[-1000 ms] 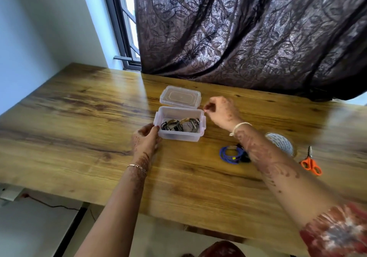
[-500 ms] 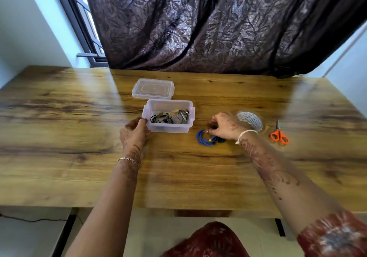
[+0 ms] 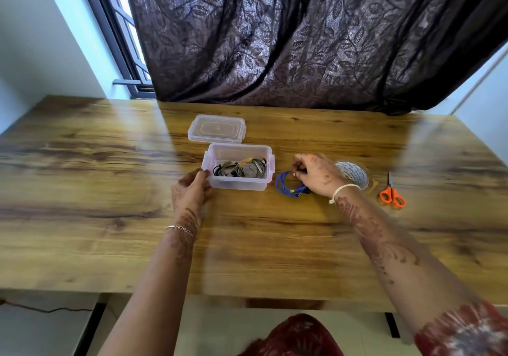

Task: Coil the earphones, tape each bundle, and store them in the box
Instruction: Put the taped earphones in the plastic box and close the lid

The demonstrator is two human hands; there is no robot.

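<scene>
Broad wood-grain table (image 3: 82,218) across the middle, glossy with daylight. Dark leaf-patterned curtain (image 3: 302,39) from twelve to two o'clock; dark-framed window (image 3: 121,26) at eleven, bright outside. Pale blue walls (image 3: 41,39) at ten and three. Light floor (image 3: 41,333) at seven.

Open table (image 3: 82,179) stretches left of the box (image 3: 236,184). The lid (image 3: 216,129) blocks behind it, and earphones (image 3: 284,184), tape (image 3: 354,173) and scissors (image 3: 391,195) crowd its right.
</scene>
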